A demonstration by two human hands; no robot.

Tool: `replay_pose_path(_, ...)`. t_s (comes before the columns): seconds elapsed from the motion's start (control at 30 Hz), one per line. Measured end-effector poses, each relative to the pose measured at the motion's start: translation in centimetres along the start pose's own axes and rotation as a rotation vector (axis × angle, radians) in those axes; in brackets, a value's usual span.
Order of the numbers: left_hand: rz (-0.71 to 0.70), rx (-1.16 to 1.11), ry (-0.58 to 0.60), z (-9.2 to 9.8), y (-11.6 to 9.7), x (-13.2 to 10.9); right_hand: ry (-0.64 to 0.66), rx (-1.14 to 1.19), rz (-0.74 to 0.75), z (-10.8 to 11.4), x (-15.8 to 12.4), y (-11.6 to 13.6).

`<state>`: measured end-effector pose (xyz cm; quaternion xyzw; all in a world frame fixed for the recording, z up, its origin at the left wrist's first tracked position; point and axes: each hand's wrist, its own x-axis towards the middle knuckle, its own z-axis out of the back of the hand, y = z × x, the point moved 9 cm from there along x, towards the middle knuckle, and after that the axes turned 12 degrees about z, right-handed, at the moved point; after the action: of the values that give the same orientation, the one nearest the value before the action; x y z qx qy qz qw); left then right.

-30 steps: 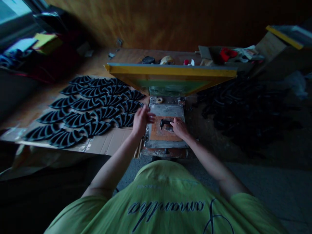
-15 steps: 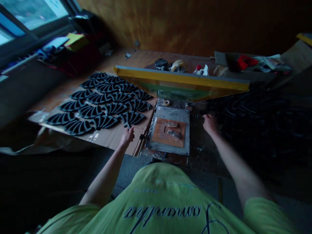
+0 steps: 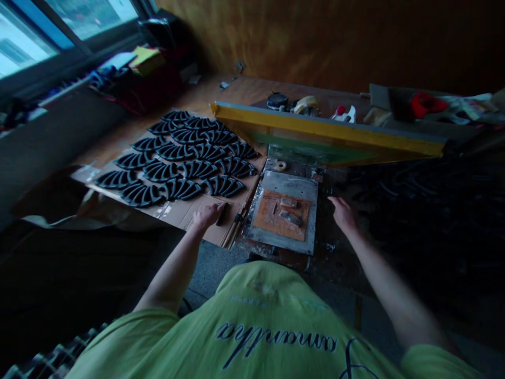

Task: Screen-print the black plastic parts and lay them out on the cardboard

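My left hand (image 3: 208,215) is closed on a small black piece (image 3: 222,213) over the bare front part of the cardboard sheet (image 3: 189,210). Beyond it, several rows of black curved pieces (image 3: 189,169) overlap like fans on the cardboard. To the right, a grey metal plate (image 3: 284,181) carries an orange-brown square (image 3: 263,221) with small blocks on it. My right hand (image 3: 344,213) hovers right of the plate, fingers together; whether it holds anything is too dark to tell.
A yellow-edged frame (image 3: 327,123) stands tilted behind the metal plate. A dark heap of black pieces (image 3: 410,200) lies at the right. Behind are a tape roll (image 3: 281,166), a red-capped bottle (image 3: 340,111) and an open cardboard box (image 3: 381,100).
My left hand has moved from the front row of black pieces toward the cardboard's front edge, with a dark piece at its fingers. The whole view has shifted right as the camera turned left.
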<state>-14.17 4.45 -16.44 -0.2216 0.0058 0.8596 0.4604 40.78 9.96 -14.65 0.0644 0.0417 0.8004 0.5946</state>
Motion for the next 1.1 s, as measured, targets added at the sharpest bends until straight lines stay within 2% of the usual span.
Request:
replay_pose_path(0.07,-0.038,0.037,-0.057,1.7,-1.8,0.4,0.001,0.001,-0.018,-0.2,0.1,1.1)
replay_pose_path(0.17,-0.154,-0.007,-0.094,3.7,-5.5,0.1,0.091,-0.033,-0.173,-1.6,-1.2,-1.7)
replay_pose_path(0.27,-0.257,-0.238,-0.061,5.1,-8.8,-0.7,0.233,-0.031,-0.204,-3.8,-3.5,-4.6)
replay_pose_path(0.37,-0.324,-0.482,0.004,6.1,-11.1,-1.6,0.254,-0.038,-0.161,-5.0,-5.3,-5.7)
replay_pose_path(0.53,-0.389,-0.725,0.083,7.5,-13.4,-2.3,0.234,-0.1,-0.216,-4.8,-7.2,-6.9)
replay_pose_path(0.73,-0.484,-0.932,0.117,9.3,-15.6,-2.9,0.345,-0.129,-0.089,-4.1,-7.2,-6.2)
replay_pose_path(0.87,-0.509,-0.993,0.153,10.1,-16.5,-3.5,0.4,-0.145,-0.055,-4.6,-7.3,-6.1)
replay_pose_path(0.93,-0.502,-1.021,0.166,10.5,-16.6,-3.7,0.369,-0.149,-0.04,-4.5,-7.0,-5.6)
replay_pose_path(1.0,-0.49,-1.061,0.164,11.1,-16.7,-3.9,0.259,-0.129,-0.061,-3.5,-6.2,-4.4)
replay_pose_path(1.1,-0.512,-1.135,0.13,12.7,-17.5,-4.5,0.036,0.013,-0.07,-1.4,-4.4,0.3)
